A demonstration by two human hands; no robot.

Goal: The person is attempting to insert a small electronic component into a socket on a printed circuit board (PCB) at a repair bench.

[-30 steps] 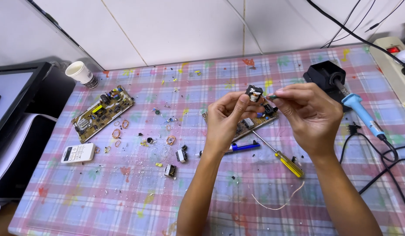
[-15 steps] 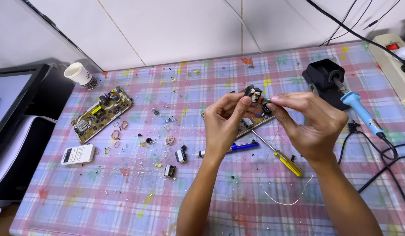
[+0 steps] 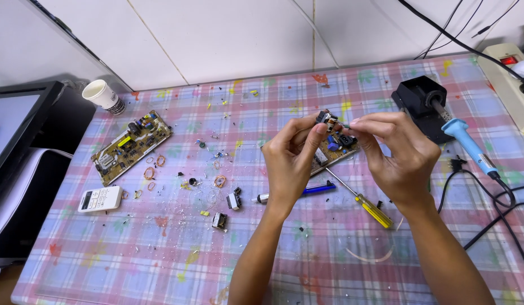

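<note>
Both hands, left hand and right hand, pinched together on small black component above far circuit board; probably light, stiff, fragile-legged, best gripped by body.

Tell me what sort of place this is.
Likely a small electronics repair bench. A soldering iron rests in its stand, a circuit board and loose parts lie on the plaid-covered table, and both hands hold a small component.
</note>
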